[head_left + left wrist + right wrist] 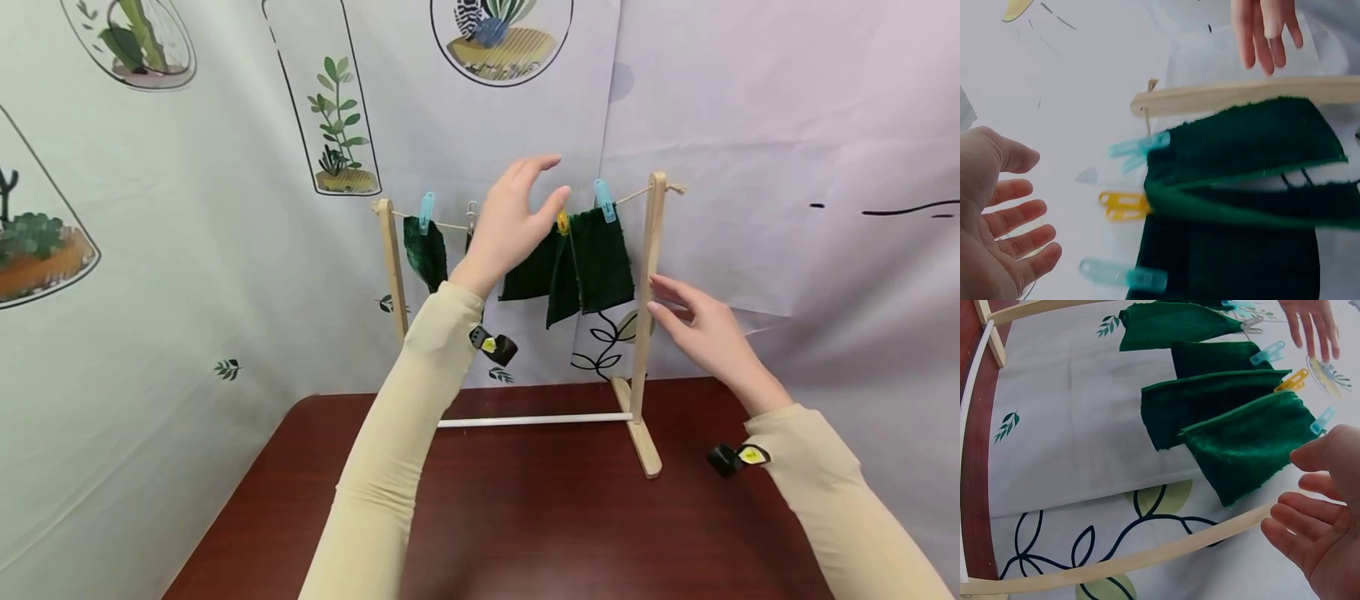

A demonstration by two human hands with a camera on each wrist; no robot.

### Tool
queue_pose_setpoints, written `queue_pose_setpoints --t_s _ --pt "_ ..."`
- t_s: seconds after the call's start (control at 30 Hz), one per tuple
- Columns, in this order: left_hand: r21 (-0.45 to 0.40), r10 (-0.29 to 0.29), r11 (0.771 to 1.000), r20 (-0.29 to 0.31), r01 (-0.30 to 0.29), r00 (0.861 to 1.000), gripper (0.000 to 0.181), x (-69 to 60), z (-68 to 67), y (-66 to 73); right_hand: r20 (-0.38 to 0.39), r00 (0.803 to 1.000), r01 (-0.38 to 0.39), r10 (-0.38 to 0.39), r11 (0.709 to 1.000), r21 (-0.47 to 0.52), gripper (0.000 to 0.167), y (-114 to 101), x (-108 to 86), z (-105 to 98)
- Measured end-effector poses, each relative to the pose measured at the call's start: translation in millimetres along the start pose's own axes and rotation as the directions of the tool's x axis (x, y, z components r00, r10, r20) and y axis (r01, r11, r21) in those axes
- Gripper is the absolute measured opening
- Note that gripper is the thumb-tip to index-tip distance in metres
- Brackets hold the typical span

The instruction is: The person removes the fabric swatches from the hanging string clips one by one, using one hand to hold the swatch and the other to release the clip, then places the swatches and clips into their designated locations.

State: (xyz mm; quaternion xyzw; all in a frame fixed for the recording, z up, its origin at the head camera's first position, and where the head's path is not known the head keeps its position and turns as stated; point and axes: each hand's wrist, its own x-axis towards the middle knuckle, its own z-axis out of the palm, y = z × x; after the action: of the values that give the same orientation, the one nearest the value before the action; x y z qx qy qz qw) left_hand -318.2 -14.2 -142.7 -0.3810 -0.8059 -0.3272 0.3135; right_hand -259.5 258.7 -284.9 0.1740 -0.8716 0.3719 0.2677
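Several dark green cloths [606, 260] hang from a string on a small wooden drying rack. A light blue clothespin [604, 201] and a yellow clothespin [1124, 206] clip the cloths at the right; another blue clothespin [427, 213] holds the leftmost cloth [425, 250]. My left hand [517, 208] is raised in front of the string with fingers apart, holding nothing. It stands beside the clothespins in the left wrist view. My right hand [701, 333] is by the right wooden post [648, 292], fingers loosely bent; whether the fingertips touch the post I cannot tell.
The rack stands on a dark red-brown table [525, 508], with a white crossbar [536, 421] low between its posts and a wooden foot [637, 433] at the right. A white curtain [750, 108] printed with plants hangs close behind. My left forearm hides the rack's lower left.
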Motion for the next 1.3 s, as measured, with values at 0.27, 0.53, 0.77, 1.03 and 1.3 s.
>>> queue_pose_setpoints --t_s 0.27,0.53,0.77,1.03,1.3 --pt "-0.051 -0.047 0.997 0.129 0.054 0.991 0.048 19.5 28.5 13.4 -0.014 1.000 -0.027 0.027 1.000 0.016 0.051 -2 9.7 5" --pt "0.054 -0.129 0.991 0.235 0.119 0.964 0.055 32.3 47.3 20.5 0.030 0.997 -0.074 0.074 0.997 0.015 0.056 -2 13.0 8" --pt "0.103 -0.180 0.982 0.270 0.157 0.946 0.057 34.9 52.9 18.2 0.089 0.990 -0.110 0.107 0.993 0.035 0.060 -5 19.8 8" --pt "0.072 -0.215 0.977 0.264 0.203 0.940 0.056 36.4 54.1 11.3 0.090 0.992 -0.095 0.093 0.995 0.018 0.057 -10 24.9 15" --pt "0.020 -0.166 0.986 0.243 0.166 0.956 0.051 37.6 55.6 9.8 0.066 0.992 -0.111 0.106 0.991 0.068 0.063 -13 31.1 22"
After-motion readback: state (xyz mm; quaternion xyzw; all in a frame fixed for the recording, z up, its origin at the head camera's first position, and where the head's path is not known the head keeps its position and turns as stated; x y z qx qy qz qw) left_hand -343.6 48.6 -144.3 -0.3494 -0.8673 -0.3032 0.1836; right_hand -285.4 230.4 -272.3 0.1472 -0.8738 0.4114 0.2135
